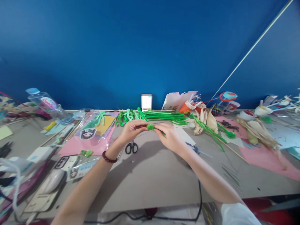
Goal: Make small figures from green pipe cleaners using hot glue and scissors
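Between my two hands is a small green coil of fuzzy pipe cleaner (150, 127), held above the table. My left hand (133, 129) pinches its left side, with a dark beaded bracelet on the wrist. On the other side my right hand (167, 134) grips the coil, its fingers closed. A thin wire seems to run under the left fingers. Behind the hands lie a bundle of long green pipe cleaners (164, 115) and several curled green pieces (128, 116). Scissors (131, 148) with black handles rest below my left hand.
A glue gun (193, 147) sits right of my right forearm. Pink sheets and a plastic pouch (87, 134) lie left, near a water bottle (45, 101) and a white mouse (54, 180). Dried husks (206, 122), paper cups (187, 107) and thin wires (231, 176) are at right. A phone (147, 102) stands against the blue wall.
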A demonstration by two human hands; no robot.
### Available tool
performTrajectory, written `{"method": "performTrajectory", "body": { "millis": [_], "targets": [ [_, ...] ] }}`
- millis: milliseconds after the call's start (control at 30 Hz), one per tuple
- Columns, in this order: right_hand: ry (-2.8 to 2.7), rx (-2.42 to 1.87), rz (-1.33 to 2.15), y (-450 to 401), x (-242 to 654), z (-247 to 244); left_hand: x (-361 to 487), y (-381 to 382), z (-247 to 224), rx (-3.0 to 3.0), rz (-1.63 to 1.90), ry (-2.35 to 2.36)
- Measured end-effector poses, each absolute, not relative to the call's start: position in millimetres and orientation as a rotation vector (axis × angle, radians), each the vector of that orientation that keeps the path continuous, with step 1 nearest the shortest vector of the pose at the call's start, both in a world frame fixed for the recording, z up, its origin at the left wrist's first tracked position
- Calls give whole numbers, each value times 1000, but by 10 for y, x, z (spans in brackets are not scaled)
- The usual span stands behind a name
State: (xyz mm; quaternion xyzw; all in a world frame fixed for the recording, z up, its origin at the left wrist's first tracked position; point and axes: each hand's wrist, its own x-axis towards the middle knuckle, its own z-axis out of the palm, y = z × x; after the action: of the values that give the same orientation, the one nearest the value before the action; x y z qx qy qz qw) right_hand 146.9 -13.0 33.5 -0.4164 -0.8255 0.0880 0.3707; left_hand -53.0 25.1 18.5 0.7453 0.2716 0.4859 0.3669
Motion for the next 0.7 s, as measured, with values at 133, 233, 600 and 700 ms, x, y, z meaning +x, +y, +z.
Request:
{"method": "performTrajectory", "body": {
  "millis": [133,233,600,700],
  "targets": [
    [-2109,-1083,200,-127,1470,326,-530,225,213,1966,1264,749],
    [-2115,-1074,182,-126,1473,332,-528,207,229,1978,1259,761],
    [-2276,-1112,-21,-154,1470,358,-467,167,204,1933,1238,715],
    [-2287,-1121,-22,-150,1470,352,-465,174,175,1914,1220,747]
  ]
}}
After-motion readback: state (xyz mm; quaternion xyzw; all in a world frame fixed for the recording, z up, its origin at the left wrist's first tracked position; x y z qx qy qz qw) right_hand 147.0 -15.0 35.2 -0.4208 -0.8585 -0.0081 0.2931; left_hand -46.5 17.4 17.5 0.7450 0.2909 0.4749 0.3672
